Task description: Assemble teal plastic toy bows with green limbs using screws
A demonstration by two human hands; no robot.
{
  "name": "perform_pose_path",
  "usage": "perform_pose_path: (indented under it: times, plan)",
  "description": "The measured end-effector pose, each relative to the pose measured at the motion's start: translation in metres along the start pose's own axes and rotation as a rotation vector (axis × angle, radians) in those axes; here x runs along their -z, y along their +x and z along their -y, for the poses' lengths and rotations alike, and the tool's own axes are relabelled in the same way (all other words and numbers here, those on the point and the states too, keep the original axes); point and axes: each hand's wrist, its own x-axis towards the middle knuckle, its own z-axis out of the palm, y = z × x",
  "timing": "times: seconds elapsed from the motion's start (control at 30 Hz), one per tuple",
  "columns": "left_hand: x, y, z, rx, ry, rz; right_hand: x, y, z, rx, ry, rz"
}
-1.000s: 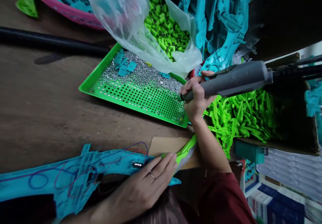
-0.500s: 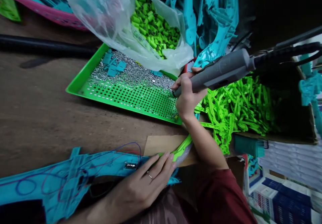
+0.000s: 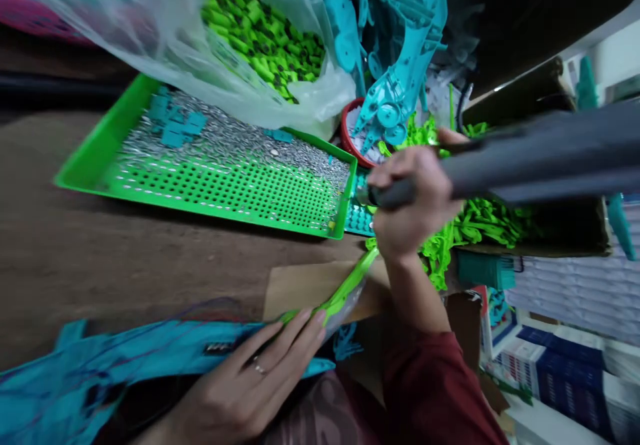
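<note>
Now, a brown surface (image 3: 150, 265) fills the left and middle of the view. Along its near edge lies a long blue plastic shell (image 3: 165, 345) trailing thin wires. Farther back, a green tray (image 3: 105, 132) holds a pierced field of holes and a heap of loose screws (image 3: 230, 125).

The clearest change is the grey power screwdriver (image 3: 540, 155). Half a second ago its tip was over the tray's right end; now it is just past that end, blurred by motion. The right hand (image 3: 415, 192) has its grip closed firmly around the barrel near the tip. The driver thus appears to be clear of the screws and, it seems, apart from the piece under the other hand; whether its tip carries a screw cannot be told.

The left hand (image 3: 260, 378) remains laid over a curved green piece (image 3: 350, 285), fingers straight and close together. Its thumb is hidden, so how far that grip closes is unclear. The piece slants across a flat bit of cardboard (image 3: 295, 285).
</note>
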Motion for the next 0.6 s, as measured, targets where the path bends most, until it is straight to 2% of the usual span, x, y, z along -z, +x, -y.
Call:
perform_pose_path:
  times: [0.1,0.17,0.27,0.33,0.47,0.6]
  plan:
    - [0.001,-0.008,0.001,0.005,-0.039,0.020,0.037,-0.031,0.006,-0.058,-0.051,-0.053]
    - [0.001,-0.009,0.002,-0.003,-0.057,0.023,0.052,-0.052,0.009,-0.049,-0.043,-0.143]
    - [0.002,-0.007,0.005,-0.019,-0.085,0.031,0.056,-0.075,0.007,0.087,0.063,-0.408]
    - [0.003,-0.005,0.007,-0.027,-0.092,0.031,0.052,-0.081,0.001,0.165,0.127,-0.520]
    - [0.005,-0.004,0.007,0.005,-0.135,0.029,0.046,-0.081,-0.015,0.157,0.113,-0.507]
    - [0.006,-0.005,0.005,0.012,-0.125,0.060,0.046,-0.080,-0.027,0.148,0.092,-0.410]
